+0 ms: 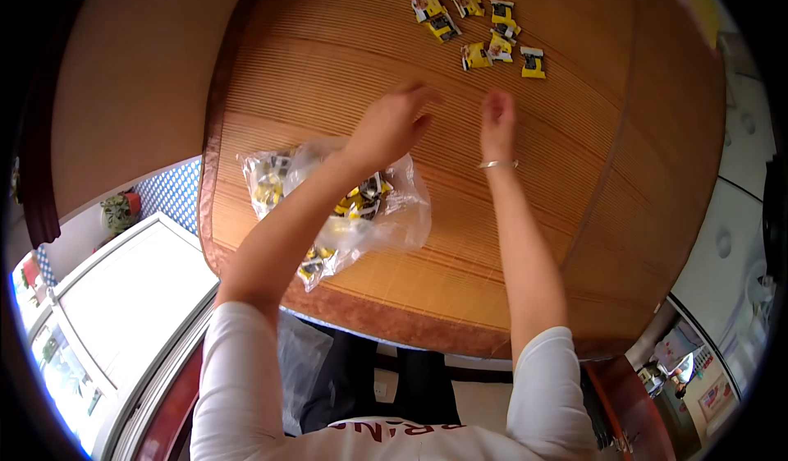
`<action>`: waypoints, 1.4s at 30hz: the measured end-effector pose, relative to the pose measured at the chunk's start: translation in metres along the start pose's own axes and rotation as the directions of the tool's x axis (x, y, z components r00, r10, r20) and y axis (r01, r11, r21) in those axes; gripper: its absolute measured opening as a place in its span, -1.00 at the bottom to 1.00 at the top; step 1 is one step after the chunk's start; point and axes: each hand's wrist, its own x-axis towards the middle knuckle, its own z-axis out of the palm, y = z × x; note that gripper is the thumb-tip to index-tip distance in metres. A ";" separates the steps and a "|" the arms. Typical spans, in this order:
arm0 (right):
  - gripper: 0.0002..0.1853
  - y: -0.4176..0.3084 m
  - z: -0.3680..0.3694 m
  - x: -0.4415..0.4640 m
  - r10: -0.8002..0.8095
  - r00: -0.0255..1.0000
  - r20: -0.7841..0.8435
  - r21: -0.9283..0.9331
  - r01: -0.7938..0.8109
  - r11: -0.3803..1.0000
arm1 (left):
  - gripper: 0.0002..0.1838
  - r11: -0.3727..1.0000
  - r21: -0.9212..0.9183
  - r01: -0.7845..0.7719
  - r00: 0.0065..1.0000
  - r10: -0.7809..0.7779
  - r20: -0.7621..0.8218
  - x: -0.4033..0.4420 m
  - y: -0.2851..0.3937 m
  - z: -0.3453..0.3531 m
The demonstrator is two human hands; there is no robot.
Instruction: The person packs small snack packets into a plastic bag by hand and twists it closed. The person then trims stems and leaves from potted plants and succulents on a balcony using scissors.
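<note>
My left hand [392, 126] is raised above the brown mat, its fingers bent and apart, with nothing visible in it. To its right, my right hand [498, 116] has its fingers curled up; whether anything is in them cannot be made out. Several small yellow and black packets [475, 55] lie scattered on the mat beyond both hands. A clear plastic bag [410, 206] with more such packets inside lies under and beside my left forearm, which hides part of it.
The brown striped mat [460, 272] covers the surface, with a darker border at its near edge. An empty-looking clear bag [300, 362] hangs below that edge. A white-framed window [135, 297] is at the left, and a red wooden piece [628, 403] at the lower right.
</note>
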 end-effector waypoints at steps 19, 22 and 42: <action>-0.69 0.033 -0.009 0.095 -0.096 0.993 0.066 -0.365 0.114 0.924 | -0.65 0.955 0.296 0.024 1.000 -0.017 -0.025 0.098 -0.039 0.103; -0.75 0.024 -0.012 0.046 0.051 0.993 0.109 0.084 -0.060 0.995 | -0.67 0.990 0.143 0.008 1.000 -0.012 0.028 0.063 -0.008 0.048; -0.78 -0.005 -0.027 0.011 -0.119 0.993 -0.022 -0.278 0.108 0.955 | -0.63 0.996 0.091 -0.019 0.999 0.022 -0.034 0.017 -0.027 -0.013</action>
